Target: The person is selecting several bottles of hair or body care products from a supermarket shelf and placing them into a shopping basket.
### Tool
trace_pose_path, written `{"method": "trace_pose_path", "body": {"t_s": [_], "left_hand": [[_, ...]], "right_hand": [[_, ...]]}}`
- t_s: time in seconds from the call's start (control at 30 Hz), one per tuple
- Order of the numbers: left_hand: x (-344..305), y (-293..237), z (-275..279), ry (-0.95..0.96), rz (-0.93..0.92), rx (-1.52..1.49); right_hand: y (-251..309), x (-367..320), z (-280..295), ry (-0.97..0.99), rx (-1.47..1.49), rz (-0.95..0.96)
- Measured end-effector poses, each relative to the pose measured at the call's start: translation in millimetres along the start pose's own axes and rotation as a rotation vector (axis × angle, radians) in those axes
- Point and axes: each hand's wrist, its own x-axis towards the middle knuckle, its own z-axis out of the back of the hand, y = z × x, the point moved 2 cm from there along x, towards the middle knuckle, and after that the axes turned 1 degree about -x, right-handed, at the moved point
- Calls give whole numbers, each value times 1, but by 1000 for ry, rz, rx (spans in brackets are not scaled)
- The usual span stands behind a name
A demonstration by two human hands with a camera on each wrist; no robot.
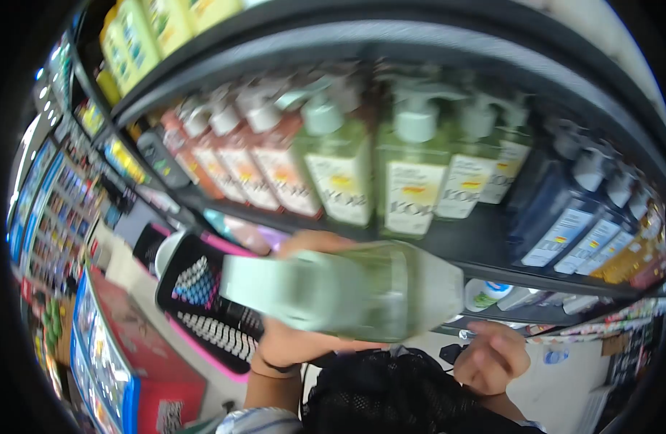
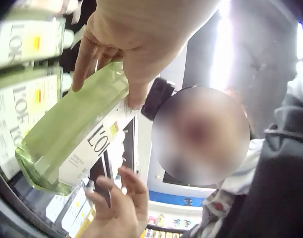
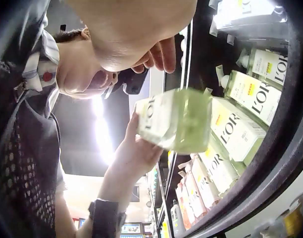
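Note:
A green pump bottle [image 1: 376, 289] with a pale green pump head lies tilted on its side in front of the shelf, slightly blurred in the head view. My left hand [image 1: 293, 343] grips it near the pump end, the thumb on one side and the fingers on the other. In the left wrist view the bottle [image 2: 75, 121] slants down from that hand [image 2: 136, 37], its white label partly turned to the camera. My right hand [image 1: 492, 358] hovers beyond the base end, fingers loosely bent and holding nothing. From the right wrist, the bottle's base [image 3: 193, 121] shows.
Green pump bottles [image 1: 412, 188] like the held one line the black shelf [image 1: 463, 249], between pink bottles [image 1: 239, 163] and dark blue ones [image 1: 557, 224]. Yellow bottles [image 1: 141, 36] stand on the shelf above. A black and pink basket [image 1: 177, 304] is at lower left, near a red display bin [image 1: 166, 383].

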Motion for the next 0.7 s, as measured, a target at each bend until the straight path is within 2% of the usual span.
{"method": "trace_pose_path", "body": {"t_s": [0.07,0.1,0.2,0.27,0.3,0.33,0.4,0.47,0.5,0.53,0.6,0.67,0.7], "left_hand": [[-22,-12,38,-300,86,-15],[-32,-20,59,-401,123,113],[-59,-34,122,-698,215,475],[-77,-23,172,-720,322,678],[-86,-17,190,-724,314,751],[-99,0,223,-724,304,813],[-135,29,274,-731,373,1055],[-180,69,333,-790,428,1130],[-187,78,341,-835,555,1137],[-199,90,358,-846,738,1270],[-246,136,413,-810,881,1356],[-258,167,430,-885,1115,1325],[-286,199,455,-961,1182,1195]], "right_hand": [[2,9,-3,269,-48,-118],[-1,13,-15,232,-67,-167],[-14,0,-43,347,-11,-203],[-18,-11,-63,454,31,-218],[-22,-18,-68,498,61,-216],[-19,-26,-88,520,94,-212],[-22,-37,-103,698,160,-249],[-17,-49,-128,782,178,-234],[-15,-54,-139,869,209,-264],[-12,-59,-152,956,240,-293],[-8,-67,-173,1024,271,-308],[-4,-76,-194,1093,318,-343],[-1,-81,-202,1154,328,-379]]}}
